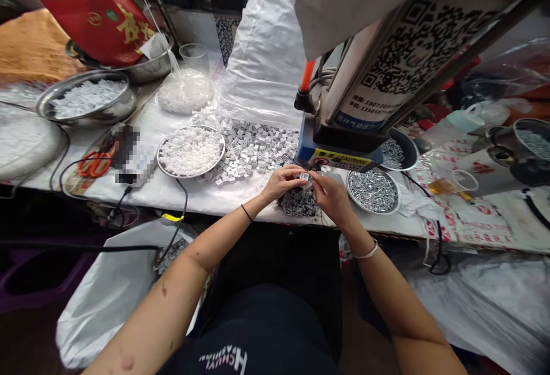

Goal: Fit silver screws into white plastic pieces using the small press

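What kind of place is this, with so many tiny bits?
Probably a small workshop: there's a blue machine with a yellow caution label, a round metal dish of thin silvery metal pieces, and many small blocky grey-and-white parts.

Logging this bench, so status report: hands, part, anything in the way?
Left hand and right hand holding small gray block. Metal pieces below. Blue machine base close behind; nothing visibly blocking.

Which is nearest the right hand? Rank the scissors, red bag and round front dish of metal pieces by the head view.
1. Round front dish of metal pieces, right of the right hand.
2. Scissors, far left.
3. Red bag, left, beyond the scissors.
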Demonstrator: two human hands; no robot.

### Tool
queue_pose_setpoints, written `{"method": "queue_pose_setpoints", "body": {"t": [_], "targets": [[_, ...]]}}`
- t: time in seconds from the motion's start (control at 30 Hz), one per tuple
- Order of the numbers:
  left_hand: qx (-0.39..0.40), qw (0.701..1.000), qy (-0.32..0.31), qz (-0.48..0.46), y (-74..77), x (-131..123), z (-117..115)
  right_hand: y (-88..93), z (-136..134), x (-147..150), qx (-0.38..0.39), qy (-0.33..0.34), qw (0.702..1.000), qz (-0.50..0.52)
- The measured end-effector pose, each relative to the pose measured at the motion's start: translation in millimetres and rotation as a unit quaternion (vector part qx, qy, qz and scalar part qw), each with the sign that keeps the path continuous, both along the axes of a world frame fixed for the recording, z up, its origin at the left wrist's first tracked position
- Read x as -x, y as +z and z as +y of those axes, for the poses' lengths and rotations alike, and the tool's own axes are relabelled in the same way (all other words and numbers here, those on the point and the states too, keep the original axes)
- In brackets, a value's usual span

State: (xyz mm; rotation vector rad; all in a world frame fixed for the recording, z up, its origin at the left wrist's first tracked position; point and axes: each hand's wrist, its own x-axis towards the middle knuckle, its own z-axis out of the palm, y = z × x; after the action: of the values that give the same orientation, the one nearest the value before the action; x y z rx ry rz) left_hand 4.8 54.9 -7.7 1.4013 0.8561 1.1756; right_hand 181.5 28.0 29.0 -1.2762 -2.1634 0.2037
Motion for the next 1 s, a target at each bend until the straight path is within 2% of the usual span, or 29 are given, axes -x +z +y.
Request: {"method": "queue_pose_setpoints", "body": {"t": [0.07, 0.13, 0.23, 0.3, 0.4, 0.47, 0.57, 0.67, 0.73, 0.87, 0.93, 1.0], "targets": [[0.004, 1.000, -0.012, 0.006, -0.3, 1, 1, -17.1, -7, -14, -0.016, -0.072, 0.996, -0.043], [0.009, 1.000, -0.022, 0.002, -1.7, 1, 3, -39.4, -17, -29, -0.024, -0.114, 0.987, -0.113], [0.013, 0.999, -0.029, -0.005, -2.2, 1, 5, -66.8, -28, -45, -0.029, -0.119, 0.975, -0.184], [0.012, 0.999, -0.036, -0.003, -1.4, 1, 6, -71.4, -29, -51, -0.017, -0.111, 0.974, -0.197], [-0.002, 0.999, -0.048, 0.003, -2.1, 1, 9, -55.4, -21, -49, 0.040, -0.084, 0.983, -0.160], [-0.023, 0.998, -0.052, 0.006, -4.5, 1, 10, -37.6, -17, -38, 0.075, -0.075, 0.992, -0.069], [-0.073, 0.996, -0.044, 0.036, -6.9, 3, 7, -15.9, -20, -10, 0.075, -0.069, 0.990, 0.093], [-0.139, 0.986, -0.037, 0.088, -2.8, 5, 0, -6.1, -27, 14, 0.065, -0.070, 0.989, 0.114], [-0.162, 0.979, -0.032, 0.120, 4.0, 4, -4, -3.3, -29, 21, 0.090, -0.084, 0.984, 0.131], [-0.126, 0.971, -0.004, 0.202, 22.9, -3, 0, 0.4, -21, 21, 0.159, -0.110, 0.956, 0.222], [-0.088, 0.964, -0.033, 0.248, 31.4, -6, 9, 0.9, -15, 20, 0.174, -0.111, 0.951, 0.230], [-0.049, 0.956, -0.089, 0.275, 37.0, -7, 17, -0.1, -11, 16, 0.185, -0.101, 0.955, 0.210]]}}
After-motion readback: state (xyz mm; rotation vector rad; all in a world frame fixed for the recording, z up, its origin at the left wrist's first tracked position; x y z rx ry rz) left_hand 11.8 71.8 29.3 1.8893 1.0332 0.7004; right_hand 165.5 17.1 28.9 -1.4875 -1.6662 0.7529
